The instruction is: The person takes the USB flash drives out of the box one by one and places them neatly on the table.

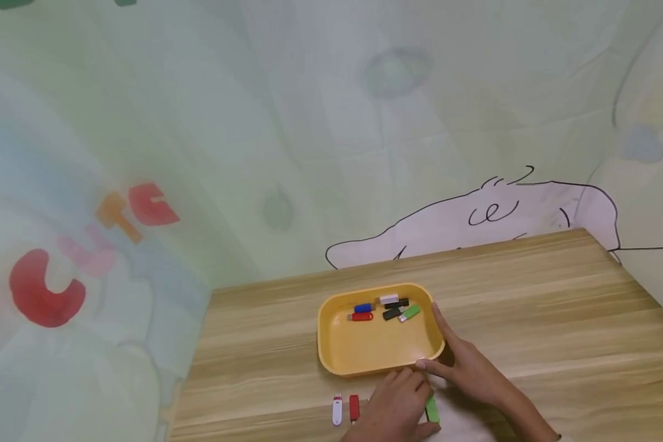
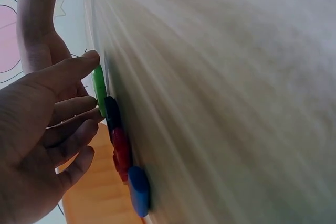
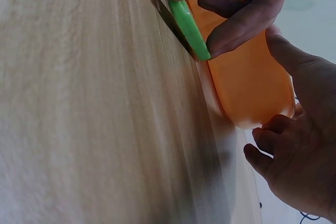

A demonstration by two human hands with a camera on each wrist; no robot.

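Observation:
Thumb and fingers of my left hand (image 1: 392, 404) pinch a green USB stick (image 1: 432, 409) at its two ends, low over the table in front of the tray. In the right wrist view the same green stick (image 3: 190, 30) stands tilted between the fingertips. My right hand (image 1: 471, 367) grips the right end of a yellow tray (image 1: 331, 362), thumb at the near rim and fingers along the right side. Left of the left hand lie a red USB stick (image 1: 354, 407) and a white one (image 1: 337, 410). The left hand partly covers this row in the head view.
Inside the tray, toward its back, lie a blue stick (image 1: 364, 308), a red stick (image 1: 360, 317), a white stick (image 1: 388, 299), dark sticks (image 1: 391, 314) and another green stick (image 1: 411, 312). The wooden table (image 1: 558, 307) meets a printed curtain (image 1: 309, 123) behind.

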